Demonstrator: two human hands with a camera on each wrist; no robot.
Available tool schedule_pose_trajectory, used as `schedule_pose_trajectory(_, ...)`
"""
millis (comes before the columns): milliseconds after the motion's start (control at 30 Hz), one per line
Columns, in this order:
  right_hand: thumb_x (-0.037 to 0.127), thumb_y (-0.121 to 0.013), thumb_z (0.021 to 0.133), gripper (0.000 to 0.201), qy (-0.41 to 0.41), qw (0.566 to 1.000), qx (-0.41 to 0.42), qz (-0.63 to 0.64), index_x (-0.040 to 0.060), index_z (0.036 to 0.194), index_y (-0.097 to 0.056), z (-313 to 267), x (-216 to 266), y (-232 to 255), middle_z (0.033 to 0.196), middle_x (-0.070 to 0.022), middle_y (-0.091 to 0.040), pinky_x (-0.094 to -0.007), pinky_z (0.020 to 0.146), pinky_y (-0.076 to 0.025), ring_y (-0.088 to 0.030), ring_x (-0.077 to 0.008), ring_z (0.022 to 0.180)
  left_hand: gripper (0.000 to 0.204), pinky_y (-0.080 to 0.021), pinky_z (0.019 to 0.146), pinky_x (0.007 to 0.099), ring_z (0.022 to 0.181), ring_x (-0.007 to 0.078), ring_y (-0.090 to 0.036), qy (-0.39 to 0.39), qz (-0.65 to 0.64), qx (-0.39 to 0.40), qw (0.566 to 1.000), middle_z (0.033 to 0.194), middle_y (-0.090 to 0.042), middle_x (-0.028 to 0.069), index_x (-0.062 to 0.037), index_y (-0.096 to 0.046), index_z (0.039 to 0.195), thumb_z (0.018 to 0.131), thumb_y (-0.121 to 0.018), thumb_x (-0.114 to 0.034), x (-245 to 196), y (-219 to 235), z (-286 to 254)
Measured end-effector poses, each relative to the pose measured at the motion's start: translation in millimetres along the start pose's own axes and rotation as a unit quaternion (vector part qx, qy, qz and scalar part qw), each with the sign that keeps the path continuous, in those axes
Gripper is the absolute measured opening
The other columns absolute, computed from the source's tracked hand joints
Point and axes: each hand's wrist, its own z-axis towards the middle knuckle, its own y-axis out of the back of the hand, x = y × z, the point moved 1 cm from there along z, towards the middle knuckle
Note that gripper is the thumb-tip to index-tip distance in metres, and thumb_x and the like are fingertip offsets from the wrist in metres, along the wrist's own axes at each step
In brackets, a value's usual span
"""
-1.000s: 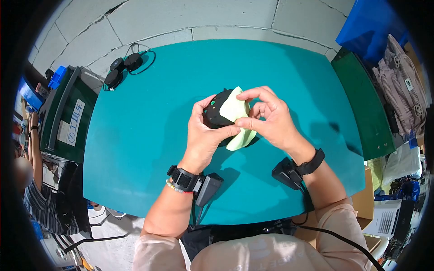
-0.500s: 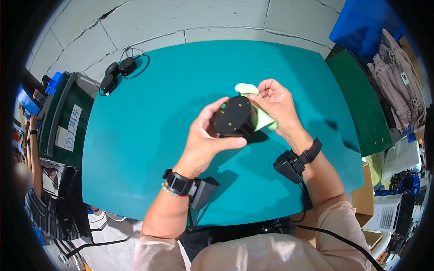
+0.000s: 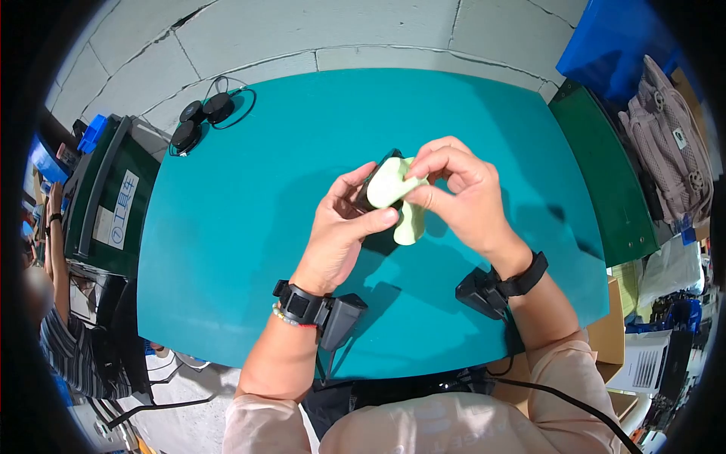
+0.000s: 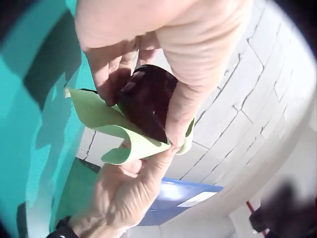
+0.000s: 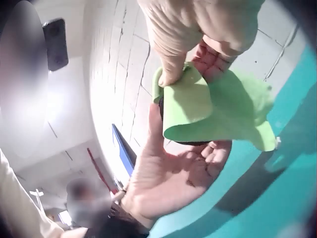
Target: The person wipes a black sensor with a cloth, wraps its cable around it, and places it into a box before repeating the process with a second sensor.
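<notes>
My left hand (image 3: 344, 219) grips a round black device (image 3: 367, 198) above the middle of the teal table (image 3: 227, 227), thumb and fingers curled round its rim. My right hand (image 3: 454, 193) pinches a pale green cloth (image 3: 397, 193) and holds it against the device's face. In the left wrist view the black device (image 4: 148, 101) sits between my fingers with the green cloth (image 4: 124, 134) under it. In the right wrist view the green cloth (image 5: 208, 106) covers most of the device, with the left hand's palm (image 5: 178, 183) below it.
Black round pads with a cable (image 3: 200, 117) lie at the table's far left corner. A green bin (image 3: 106, 197) stands left of the table, a green board (image 3: 605, 166) and a pink backpack (image 3: 673, 136) to the right. A seated person (image 3: 60, 333) is at the lower left.
The cloth was behind the device half a second ago, leaving its flat black face bare; now my right hand has brought the cloth back over that face. The left hand keeps its grip.
</notes>
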Motion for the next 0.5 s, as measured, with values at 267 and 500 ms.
schedule_pose_trajectory(267,0.005,-0.067,0.083,0.018,-0.097,0.973,-0.141,0.155,-0.0008,0.099,-0.063,3.5,-9.0,6.8,0.089,-0.0060,-0.064,-0.0238,0.068,-0.049,-0.060,-0.0106,0.078,0.053,-0.033,0.105,0.0417,0.117,0.0179,-0.049,0.035,-0.177,0.075,0.981,0.123,-0.055,0.0053,-0.0041,-0.045,0.128,0.083,-0.068,-0.023,3.7,4.1,3.2)
schedule_pose_trajectory(500,0.006,-0.067,0.079,0.022,0.062,0.984,-0.041,-0.164,0.0037,0.101,-0.067,-1.3,-0.5,-6.5,0.096,-0.0098,-0.064,-0.0299,0.067,-0.050,-0.062,-0.0194,0.077,0.052,-0.037,0.101,0.0382,0.113,0.0163,-0.051,0.031,-0.130,0.047,0.990,0.121,-0.056,0.0039,-0.0054,-0.047,0.126,0.083,-0.069,-0.026,9.8,7.8,3.1)
